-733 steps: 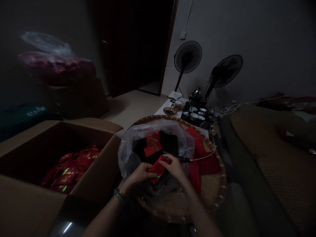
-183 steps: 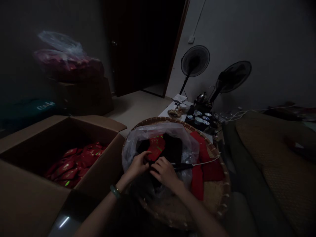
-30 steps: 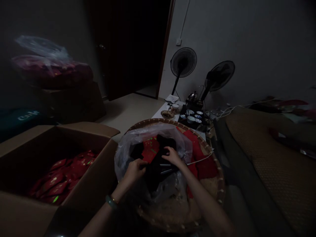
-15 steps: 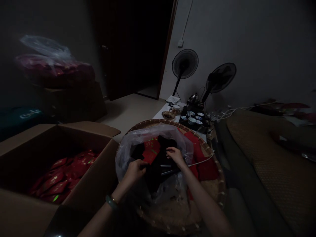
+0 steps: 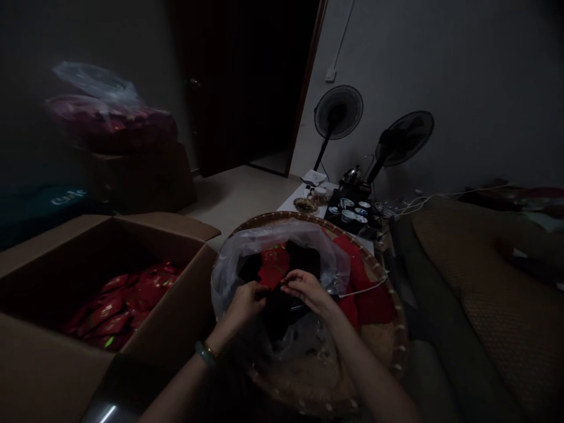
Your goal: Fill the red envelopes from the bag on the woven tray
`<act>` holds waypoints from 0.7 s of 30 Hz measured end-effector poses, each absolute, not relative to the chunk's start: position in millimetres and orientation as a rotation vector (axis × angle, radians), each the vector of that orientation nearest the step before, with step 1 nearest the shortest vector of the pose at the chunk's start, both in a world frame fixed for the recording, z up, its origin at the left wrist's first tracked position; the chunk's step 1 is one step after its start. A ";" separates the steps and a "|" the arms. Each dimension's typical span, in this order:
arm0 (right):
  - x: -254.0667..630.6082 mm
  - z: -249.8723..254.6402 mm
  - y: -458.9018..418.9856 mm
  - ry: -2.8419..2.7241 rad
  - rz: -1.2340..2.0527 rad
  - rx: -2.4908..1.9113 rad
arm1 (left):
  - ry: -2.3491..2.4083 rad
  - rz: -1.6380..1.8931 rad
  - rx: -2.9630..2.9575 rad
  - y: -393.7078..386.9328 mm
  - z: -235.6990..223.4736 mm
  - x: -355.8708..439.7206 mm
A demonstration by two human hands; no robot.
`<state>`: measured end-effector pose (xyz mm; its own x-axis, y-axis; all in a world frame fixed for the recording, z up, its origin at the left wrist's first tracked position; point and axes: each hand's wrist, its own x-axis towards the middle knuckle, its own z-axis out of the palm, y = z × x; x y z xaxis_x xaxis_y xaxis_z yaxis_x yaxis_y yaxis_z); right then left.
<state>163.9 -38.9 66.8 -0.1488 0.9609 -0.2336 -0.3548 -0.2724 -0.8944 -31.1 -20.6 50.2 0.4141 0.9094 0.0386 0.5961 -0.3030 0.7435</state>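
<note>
A red packet [image 5: 273,267] with gold and green print lies over dark contents in an open clear plastic bag [image 5: 229,258]. The bag rests in a round woven bamboo tray [image 5: 396,335]. My left hand [image 5: 247,302], with a green bangle on its wrist, pinches the packet's lower corner between thumb and fingers. Close beside it, my right hand [image 5: 304,289] has its fingertips drawn together at the packet's lower right edge. Whatever sits between those right fingertips is too dark and small to name.
A cardboard box [image 5: 150,329] of red packets stands at the left. Red cloth-like pieces [image 5: 372,302] and a white cord lie on the tray's right side. Beyond are a tea tray [image 5: 332,226] with cups, and two fans [image 5: 339,111]. A cushioned seat [image 5: 484,282] is at right.
My right hand has moved left and closed its fingertips, coming close to my left hand by the packet. My left hand stays at the packet's corner. The view has shifted slightly.
</note>
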 end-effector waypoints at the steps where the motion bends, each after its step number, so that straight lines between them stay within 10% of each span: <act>1: 157.0 70.2 -40.9 -0.877 1.647 -1.053 | 1.268 0.619 2.017 -21.1 51.1 -30.8; 21: 128.0 79.0 -58.8 -1.795 1.030 -1.432 | 1.261 0.636 2.015 -25.0 59.0 -31.0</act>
